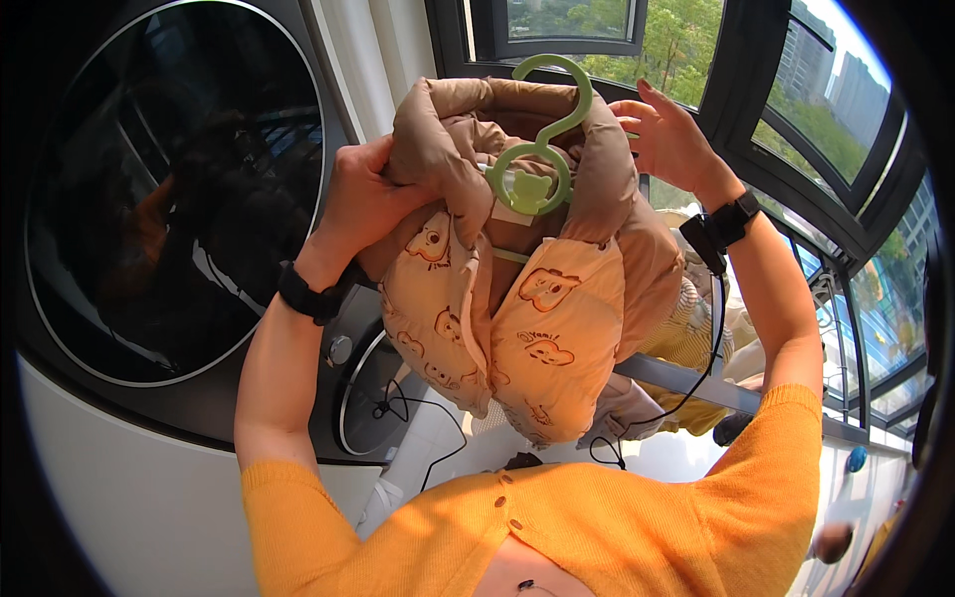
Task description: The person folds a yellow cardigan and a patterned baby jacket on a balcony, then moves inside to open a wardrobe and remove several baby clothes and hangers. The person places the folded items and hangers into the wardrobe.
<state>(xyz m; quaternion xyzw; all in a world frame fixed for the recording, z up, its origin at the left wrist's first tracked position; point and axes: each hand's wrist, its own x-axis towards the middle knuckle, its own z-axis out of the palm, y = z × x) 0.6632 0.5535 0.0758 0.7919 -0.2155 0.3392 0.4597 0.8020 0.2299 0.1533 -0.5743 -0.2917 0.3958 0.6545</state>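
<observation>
A child's brown and cream padded jacket with printed bear-like faces hangs upright in front of me, its front partly open. A green plastic hanger with a bear shape in its ring sits inside the neck, its hook rising above the collar. My left hand pinches the jacket at the left side of its hood or collar. On the other side, my right hand is raised beside the collar with fingers apart; its fingertips are partly hidden behind the fabric. What the hanger hangs from, if anything, cannot be seen.
A front-loading machine with a round dark glass door stands at the left, with a knob and another round door below. Dark window frames run along the back and right. Other clothes and a metal rack rail lie behind the jacket.
</observation>
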